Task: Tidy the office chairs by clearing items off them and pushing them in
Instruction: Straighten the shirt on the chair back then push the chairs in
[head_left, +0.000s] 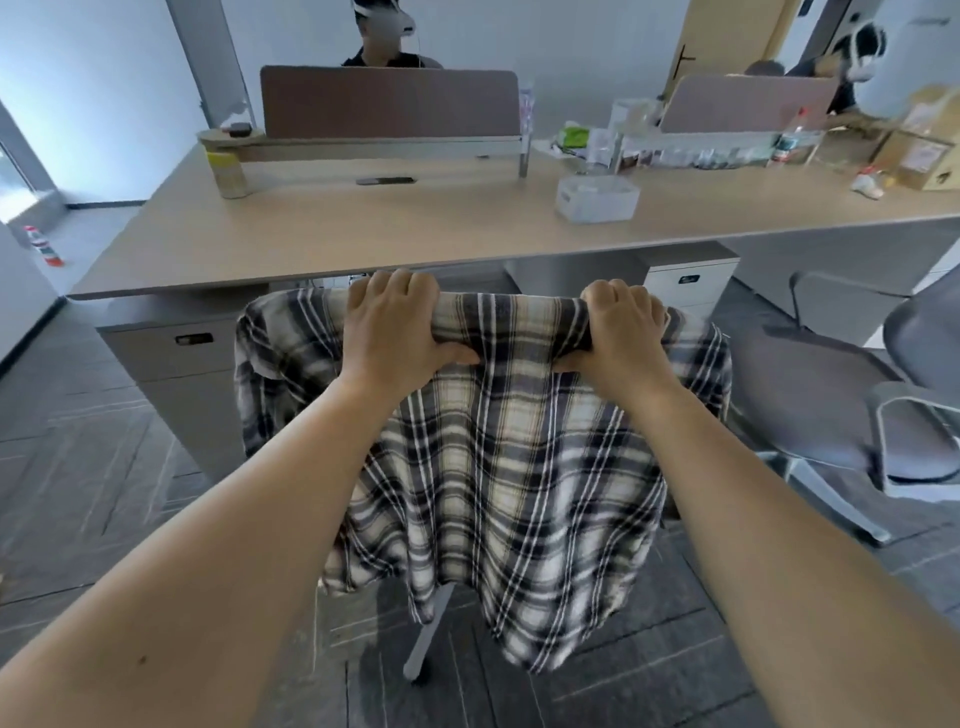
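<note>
A black, white and beige plaid shirt hangs over the backrest of an office chair, hiding nearly all of it; only a grey chair leg shows below the cloth. My left hand and my right hand both grip the top edge of the backrest through the shirt, fingers curled over it, thumbs toward me. The chair stands close to the front edge of the long beige desk, its top roughly level with the desk edge.
A second grey office chair stands out from the desk at the right. Drawer units sit under the desk. On the desk are a jar, a white box, cardboard boxes and clutter. People sit behind the dividers.
</note>
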